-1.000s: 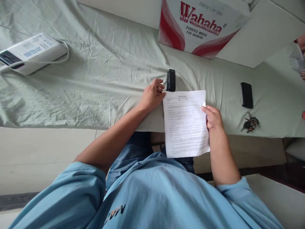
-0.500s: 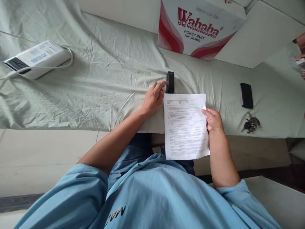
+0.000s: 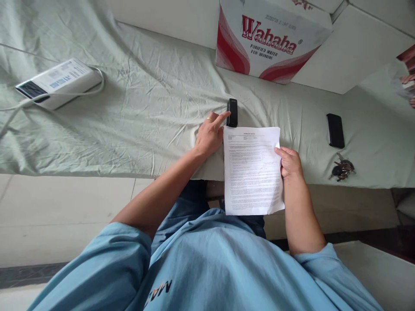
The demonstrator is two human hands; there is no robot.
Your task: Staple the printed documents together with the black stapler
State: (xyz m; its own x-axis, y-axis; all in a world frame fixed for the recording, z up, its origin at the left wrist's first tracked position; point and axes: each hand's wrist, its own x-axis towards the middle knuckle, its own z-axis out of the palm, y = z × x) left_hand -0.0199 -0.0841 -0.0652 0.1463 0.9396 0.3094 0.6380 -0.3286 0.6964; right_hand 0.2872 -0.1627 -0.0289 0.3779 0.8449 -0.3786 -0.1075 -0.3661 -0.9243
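hands (image 3: 249, 149) hold fine-print paper (image 3: 252, 170), maybe; wahaha box (image 3: 270, 39).

Sheeted bed (image 3: 145, 108): stapler (image 3: 232, 112), phone (image 3: 335, 130), keys (image 3: 342, 168)

Left hand (image 3: 210, 134): flat on the sheet just left of the paper, one finger stretched out to the stapler, its tip touching it.
Right hand (image 3: 291, 162): pinching the paper's right edge, thumb on top.
Paper (image 3: 253, 170): printed page, top half on the sheet, bottom half hanging past the edge over the lap.
Stapler (image 3: 232, 112): black, just above the paper's top left corner.
Phone (image 3: 335, 130): black, well right of the paper.
Keys (image 3: 342, 169): right of the paper, just below the phone.
Box (image 3: 270, 36): red and white, above the paper.
Sheet (image 3: 145, 103): pale green, creased.
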